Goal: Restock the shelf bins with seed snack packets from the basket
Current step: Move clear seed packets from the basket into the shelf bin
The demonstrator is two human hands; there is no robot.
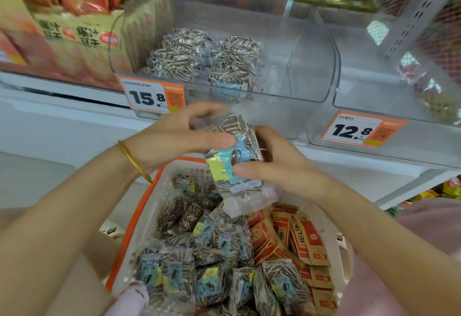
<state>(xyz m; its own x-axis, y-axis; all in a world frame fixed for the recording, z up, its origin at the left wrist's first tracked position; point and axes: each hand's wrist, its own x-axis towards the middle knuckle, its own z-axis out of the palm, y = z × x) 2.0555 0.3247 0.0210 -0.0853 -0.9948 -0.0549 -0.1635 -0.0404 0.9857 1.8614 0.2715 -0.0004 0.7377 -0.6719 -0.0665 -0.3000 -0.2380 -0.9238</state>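
- Both hands are holding a small clear plastic packet of striped sunflower seeds with a blue-and-yellow label [233, 156] just above the basket and just below the shelf bin front.
- Left hand [184, 136] is curling around the packet's upper end, thumb lying across the label side, fingers arching over the top.
- Right hand [282, 166] is gripping the lower right side, thumb pressing on the label, fingers wrapping behind.
- It may be two packets stacked together; cannot tell.
- White lattice plastic basket with orange rim [149, 216] is sitting below, holding many matching seed packets [199, 253] plus red-orange paper sachets [294, 236] on its right side.
- Clear plastic shelf bin with the orange 15.8 price tag [282, 106] is holding a few of the same seed packets [199, 54] at its left; the right part looks bare, so the task appears to be in its early stage.
- Neighbouring clear bin tagged 12.8 [374, 91] is sitting to the right, holding different goods.
- Handling judgement: the packet is looking light and soft, loose seeds shifting inside, film likely slick and crinkly, and seeds could crush under a hard squeeze.
- Best hold is probably across the filled middle, thumb on the label, not on the thin sealed end flap, which would likely slip or fold.
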